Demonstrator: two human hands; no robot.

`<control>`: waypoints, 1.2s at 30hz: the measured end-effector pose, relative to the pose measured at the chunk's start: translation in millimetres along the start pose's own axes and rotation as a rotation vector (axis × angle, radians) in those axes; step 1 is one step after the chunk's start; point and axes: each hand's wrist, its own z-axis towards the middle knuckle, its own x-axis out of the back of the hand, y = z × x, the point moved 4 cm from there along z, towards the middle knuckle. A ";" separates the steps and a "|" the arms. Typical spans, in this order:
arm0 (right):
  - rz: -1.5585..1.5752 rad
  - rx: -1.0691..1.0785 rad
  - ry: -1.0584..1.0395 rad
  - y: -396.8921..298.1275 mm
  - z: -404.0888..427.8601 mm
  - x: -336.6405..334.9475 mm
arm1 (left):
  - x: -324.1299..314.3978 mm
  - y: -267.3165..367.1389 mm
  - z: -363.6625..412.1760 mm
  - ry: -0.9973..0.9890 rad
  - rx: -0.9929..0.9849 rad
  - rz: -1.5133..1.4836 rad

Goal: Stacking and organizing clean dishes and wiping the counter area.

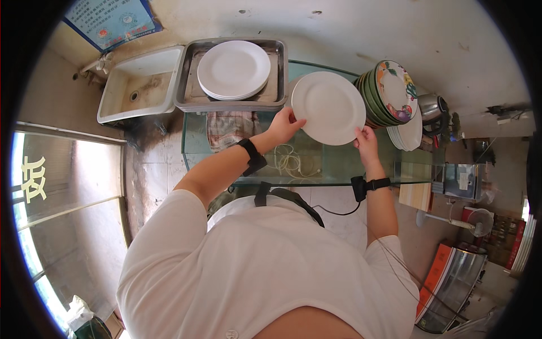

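Observation:
My left hand [284, 126] pinches the left rim of a round white plate [328, 108] between thumb and fingers. At the lower right rim of that plate, my right hand [366, 142] grips it too. Behind its left edge shows a sliver of another pale round rim, mostly hidden. Left of my hands, a small stack of white plates [233, 70] sits in a rectangular stainless steel tray [189, 87]. To the right is a leaning stack of green-sided plates with a fruit-patterned one [396, 91] on top.
A glass table [254, 178] carries all this. A white sink [142, 91] is at far left. More white plates [405, 134] and an electric kettle [431, 108] stand at right. Below the glass lie a checked cloth [230, 129] and a coiled white cable [290, 159].

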 end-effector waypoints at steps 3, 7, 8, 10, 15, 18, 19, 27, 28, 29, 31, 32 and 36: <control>-0.012 -0.002 -0.015 10.7 7.0 4.0 | -10.7 -12.5 0.9 0.004 0.077 0.091; -0.031 0.019 -0.052 18.4 22.8 2.2 | -14.4 -24.7 -0.8 0.063 0.154 0.111; -0.029 0.019 -0.063 19.3 30.3 4.1 | -16.9 -25.3 2.0 0.073 0.157 0.114; -0.038 0.083 -0.091 17.6 40.1 1.7 | -17.1 -29.5 1.8 0.142 0.163 0.115; -0.037 0.040 -0.142 21.6 56.5 -0.2 | -22.1 -43.8 6.8 0.162 0.215 0.104; -0.046 0.038 -0.158 23.9 63.5 -0.4 | -26.7 -63.5 11.7 0.180 0.249 0.095; -0.046 0.037 -0.157 25.8 65.8 0.4 | -28.8 -68.4 12.9 0.180 0.268 0.100; -0.068 -0.005 -0.172 42.7 77.1 -2.8 | -29.8 -77.7 13.8 0.222 0.301 0.133; -0.064 -0.041 -0.157 46.4 77.9 -2.9 | -29.6 -74.4 13.1 0.211 0.321 0.152; -0.061 -0.041 -0.156 48.4 79.9 -4.2 | -28.8 -75.0 15.0 0.210 0.321 0.155; -0.008 -0.031 -0.178 50.0 80.8 -7.1 | -27.3 -75.1 14.2 0.248 0.293 0.127; -0.007 -0.033 -0.177 50.8 81.7 -7.7 | -26.7 -75.9 14.3 0.248 0.294 0.129; -0.111 0.010 -0.145 52.9 83.5 -5.8 | -27.1 -72.2 15.4 0.186 0.363 0.038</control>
